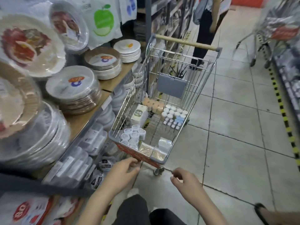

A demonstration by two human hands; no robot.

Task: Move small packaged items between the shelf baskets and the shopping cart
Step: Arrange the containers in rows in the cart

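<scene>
At six o'clock of the shopping cart (164,101), low in the head view, both bare hands reach toward its near end. The left hand (122,172) has its fingers curled and its fingertips at the cart's red front panel (138,154); whether they pinch anything is too blurred to tell. The right hand (185,181), at about four o'clock from the left one and apart from it, has thumb and forefinger drawn together, seemingly on a thin dark strand that I cannot make out. Inside the cart lie the small packaged items: clear tubs of cotton swabs (133,137) at the near left corner, two flat boxes of toothpicks (152,151) against the front wall, a clear box (164,142) just beside them, a white and green carton (139,115) at the left wall, a pack of peach rolls (153,103) beyond it, and white-capped small bottles (174,115) on the right side. At nine o'clock of the cart stands the shelf (84,117) with stacks of wrapped disposable plates (73,88) and, lower down, clear packs of plastic cutlery (76,164). At twelve o'clock a person (206,30) stands beyond the cart's wooden handle (186,42).
</scene>
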